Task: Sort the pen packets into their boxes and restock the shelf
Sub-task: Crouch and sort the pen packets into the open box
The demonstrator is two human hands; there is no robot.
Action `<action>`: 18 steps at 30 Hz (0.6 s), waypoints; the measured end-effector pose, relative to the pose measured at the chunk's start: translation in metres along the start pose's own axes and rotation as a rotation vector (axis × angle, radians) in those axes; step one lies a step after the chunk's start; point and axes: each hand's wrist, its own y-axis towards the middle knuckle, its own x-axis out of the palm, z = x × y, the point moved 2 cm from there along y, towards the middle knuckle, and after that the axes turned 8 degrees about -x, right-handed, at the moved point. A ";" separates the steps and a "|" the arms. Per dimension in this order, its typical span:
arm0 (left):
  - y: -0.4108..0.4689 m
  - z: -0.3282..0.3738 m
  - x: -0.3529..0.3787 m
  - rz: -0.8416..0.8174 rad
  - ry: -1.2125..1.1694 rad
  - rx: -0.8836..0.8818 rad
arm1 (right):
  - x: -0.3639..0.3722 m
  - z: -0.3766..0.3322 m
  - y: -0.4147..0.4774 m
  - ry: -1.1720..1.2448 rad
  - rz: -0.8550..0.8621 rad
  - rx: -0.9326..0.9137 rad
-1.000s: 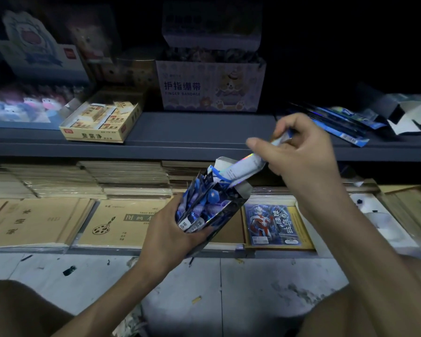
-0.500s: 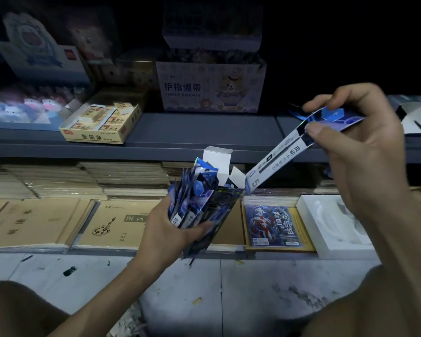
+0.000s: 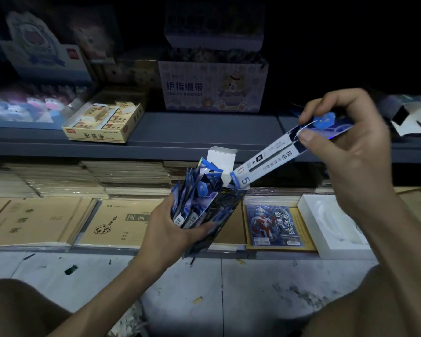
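My left hand [image 3: 167,231] grips a dark blue pen box [image 3: 220,211], held upright with its white top flap open. Several blue pen packets [image 3: 199,190] stick out of the box's mouth. My right hand [image 3: 350,154] pinches one long blue-and-white pen packet [image 3: 275,158] by its upper end between thumb and fingers. The packet slants down to the left, and its lower end sits at the box's open mouth. An opened, flattened blue-and-white box [image 3: 413,117] lies on the grey shelf [image 3: 199,132] at the far right.
On the grey shelf stand a yellow eraser box [image 3: 102,124] and a finger bandage box [image 3: 212,86]. Below lie brown notebooks [image 3: 117,222], a blue hero card pack [image 3: 274,223] and a white tray [image 3: 331,224]. The grey floor [image 3: 204,288] and my knees fill the bottom.
A second ago my right hand was down at the box's mouth with a packet. It then rose up to the right, holding a long packet slanted over the box. The left hand barely moved.
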 end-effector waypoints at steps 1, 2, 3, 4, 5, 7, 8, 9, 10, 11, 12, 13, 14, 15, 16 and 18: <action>0.000 0.000 -0.001 -0.001 -0.003 -0.001 | 0.002 0.001 -0.001 -0.028 -0.019 0.008; 0.000 0.001 -0.001 -0.002 -0.008 0.001 | 0.003 0.001 -0.002 -0.037 -0.037 0.015; -0.001 0.001 -0.001 -0.002 -0.011 0.005 | 0.004 0.000 -0.002 -0.033 -0.052 0.023; -0.001 0.002 -0.001 -0.002 -0.013 0.010 | 0.005 -0.002 -0.003 -0.027 -0.062 0.030; -0.002 0.003 -0.001 -0.004 -0.012 0.015 | 0.005 -0.005 -0.003 -0.023 -0.070 0.038; -0.003 0.003 0.000 -0.014 -0.018 0.026 | 0.005 -0.007 -0.003 -0.038 -0.085 0.067; -0.003 0.003 0.001 -0.019 -0.022 0.031 | 0.007 -0.006 -0.004 -0.062 -0.101 0.096; -0.004 0.003 0.001 -0.024 -0.022 0.035 | 0.011 -0.003 -0.006 -0.099 -0.129 0.133; -0.005 0.002 0.002 -0.029 -0.017 0.040 | 0.016 0.002 -0.008 -0.144 -0.167 0.176; -0.005 0.003 0.002 -0.032 -0.012 0.047 | 0.023 0.006 -0.012 -0.199 -0.214 0.218; -0.006 0.003 0.003 -0.031 -0.006 0.055 | 0.029 0.010 -0.016 -0.261 -0.258 0.249; -0.006 0.004 0.003 -0.028 -0.002 0.058 | 0.033 0.013 -0.019 -0.316 -0.290 0.265; -0.006 0.004 0.003 -0.025 0.001 0.060 | 0.036 0.014 -0.021 -0.339 -0.296 0.273; -0.005 0.004 0.002 -0.022 -0.001 0.058 | 0.037 0.014 -0.021 -0.328 -0.271 0.280; -0.005 0.004 0.002 -0.016 -0.004 0.055 | 0.037 0.014 -0.020 -0.293 -0.223 0.289; -0.003 0.004 0.001 -0.005 -0.007 0.049 | 0.035 0.013 -0.019 -0.226 -0.116 0.297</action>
